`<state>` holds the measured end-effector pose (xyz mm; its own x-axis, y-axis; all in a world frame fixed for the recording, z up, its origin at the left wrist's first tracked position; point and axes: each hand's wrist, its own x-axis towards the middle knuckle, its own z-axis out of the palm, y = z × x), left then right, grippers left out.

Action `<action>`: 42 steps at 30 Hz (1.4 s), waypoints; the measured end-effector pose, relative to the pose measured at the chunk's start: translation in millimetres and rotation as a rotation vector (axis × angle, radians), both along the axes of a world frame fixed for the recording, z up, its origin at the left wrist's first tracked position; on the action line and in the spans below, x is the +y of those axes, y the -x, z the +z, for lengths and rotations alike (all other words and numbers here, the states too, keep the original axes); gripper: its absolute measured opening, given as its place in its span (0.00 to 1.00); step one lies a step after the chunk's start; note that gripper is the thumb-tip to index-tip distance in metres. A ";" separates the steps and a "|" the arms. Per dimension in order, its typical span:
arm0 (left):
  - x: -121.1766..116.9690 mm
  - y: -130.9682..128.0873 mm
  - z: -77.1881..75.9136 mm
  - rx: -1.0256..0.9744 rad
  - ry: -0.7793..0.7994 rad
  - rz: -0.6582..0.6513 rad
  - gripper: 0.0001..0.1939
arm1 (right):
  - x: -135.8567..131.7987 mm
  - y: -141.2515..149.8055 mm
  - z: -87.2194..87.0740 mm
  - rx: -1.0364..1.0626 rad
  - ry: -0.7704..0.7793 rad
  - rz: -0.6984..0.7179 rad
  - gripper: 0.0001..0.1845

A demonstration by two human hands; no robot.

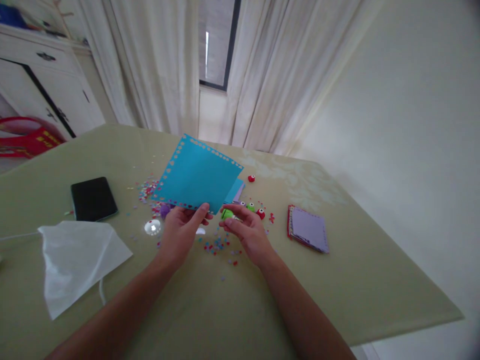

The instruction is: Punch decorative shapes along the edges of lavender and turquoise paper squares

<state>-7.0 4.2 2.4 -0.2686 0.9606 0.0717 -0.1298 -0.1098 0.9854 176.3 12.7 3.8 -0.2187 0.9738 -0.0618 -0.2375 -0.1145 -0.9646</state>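
My left hand [182, 227] pinches the lower edge of a blue sheet of paper [198, 172] between thumb and fingers. The sheet is held up, tilted, with rows of small punched holes along several of its edges. Close to the sheet's lower right corner, my right hand [249, 232] is closed around a small green craft punch [227, 214], partly hidden by the fingers. Beyond that hand lie another green punch [250, 206] and a red punch [260, 213], both with eye-like spots. A purple punch [165, 210] shows beside my left hand.
Paper confetti [215, 245] is scattered around the hands. A stack of punched paper sheets [309, 229] lies to the right, and another red punch [251, 178] farther back. On the left are a black phone-like device [93, 198] and a white sheet or bag [77, 265].
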 end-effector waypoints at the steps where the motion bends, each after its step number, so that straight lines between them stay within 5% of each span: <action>1: 0.0 -0.2 0.4 0.019 0.014 -0.006 0.21 | 0.1 0.6 -0.3 0.023 0.018 -0.015 0.27; 6: -1.1 -1.6 1.3 0.063 0.042 -0.011 0.23 | 1.1 2.8 -5.1 -0.037 0.004 -0.104 0.28; 25: -3.5 -2.7 4.0 0.184 0.067 -0.085 0.22 | 2.6 3.5 -11.0 0.079 0.085 -0.086 0.32; 31: -4.7 -7.7 1.9 0.144 0.052 -0.120 0.21 | 1.2 2.0 -10.3 0.040 0.090 0.013 0.26; 42: -7.3 -11.1 0.4 0.111 0.048 -0.141 0.19 | -1.3 1.9 -12.8 -0.076 0.078 0.053 0.32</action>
<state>4.2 -3.1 2.8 -0.1236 0.9913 0.0463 -0.0307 -0.0504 0.9983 174.4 11.4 -8.9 -0.2613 0.9528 -0.1548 -0.1561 -0.1999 -0.9673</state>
